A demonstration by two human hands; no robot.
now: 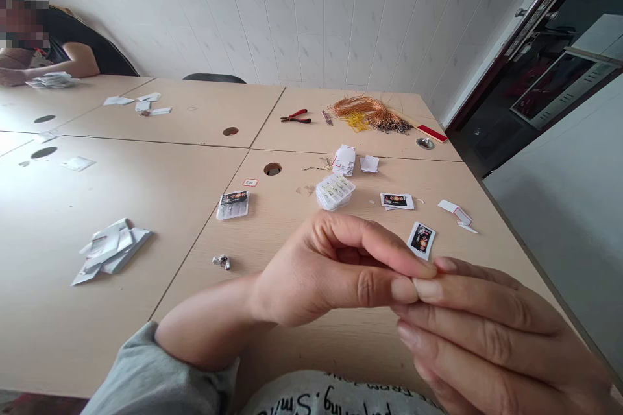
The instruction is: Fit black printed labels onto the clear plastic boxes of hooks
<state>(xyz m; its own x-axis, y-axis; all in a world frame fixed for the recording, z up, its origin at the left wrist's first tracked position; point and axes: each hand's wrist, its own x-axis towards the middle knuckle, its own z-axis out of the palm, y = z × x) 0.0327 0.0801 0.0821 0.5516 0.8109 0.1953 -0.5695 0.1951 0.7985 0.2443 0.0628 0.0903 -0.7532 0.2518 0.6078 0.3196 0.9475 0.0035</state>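
My left hand (335, 272) reaches in from the left, its thumb and forefinger pinched together. Against those fingertips press the fingertips of my right hand (491, 331), whose fingers lie close together. Whatever sits between the two pinches is hidden or too small to name. Just behind the hands lies a small black-and-white printed card (421, 240), and a second printed card (397, 201) is a little farther off. Beyond my left hand stands a stack of clear plastic boxes (335, 191) with small items inside. Another clear box (233, 205) with a black label is to its left.
White paper packets (113, 246) lie at the left, near crumpled foil (222, 262). Farther back are white cards (344, 159), red-handled pliers (296, 117) and a bundle of copper-coloured strands (363, 107). Another person (73, 55) sits at the far left. The table has round holes (272, 169).
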